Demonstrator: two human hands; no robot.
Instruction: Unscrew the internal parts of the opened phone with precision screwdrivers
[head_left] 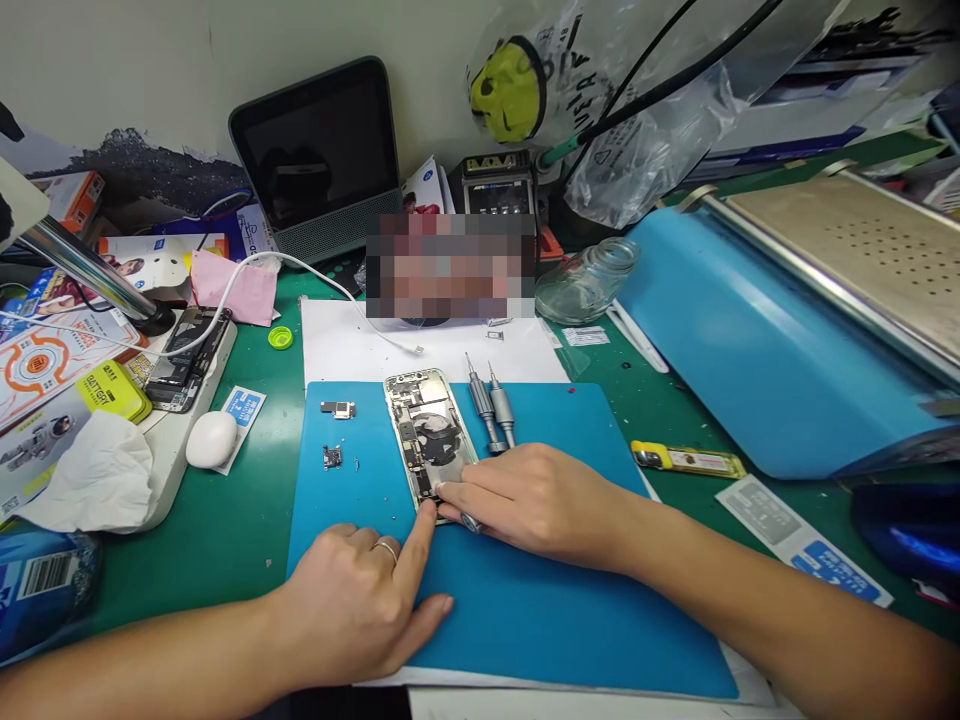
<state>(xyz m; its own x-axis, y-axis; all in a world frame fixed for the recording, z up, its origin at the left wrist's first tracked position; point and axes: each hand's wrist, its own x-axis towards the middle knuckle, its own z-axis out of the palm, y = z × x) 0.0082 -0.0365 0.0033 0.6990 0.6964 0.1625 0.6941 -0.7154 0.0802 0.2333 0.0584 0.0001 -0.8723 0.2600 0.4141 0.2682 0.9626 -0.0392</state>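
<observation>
An opened smartphone [442, 440] lies on the blue mat [570, 620], its inner parts exposed. My left hand [352, 590] stretches its index finger to the phone's lower end, with the thumb apart and the other fingers curled. My right hand [532, 500] has its fingertips at the phone's lower right corner. Under its fingers shows the grey end of what looks like a screwdriver [471, 522]; its tip is hidden. Two grey screwdrivers [487, 408] lie just right of the phone. Small phone parts [332, 457] sit on the mat to its left.
A white cable [352, 300] runs to the white paper behind the mat. At left are a white earbud case [211, 440], another opened phone [184, 365] and boxes. A glass jar [589, 280], a yellow-ended tool [686, 459] and a large blue roll [735, 370] stand or lie right.
</observation>
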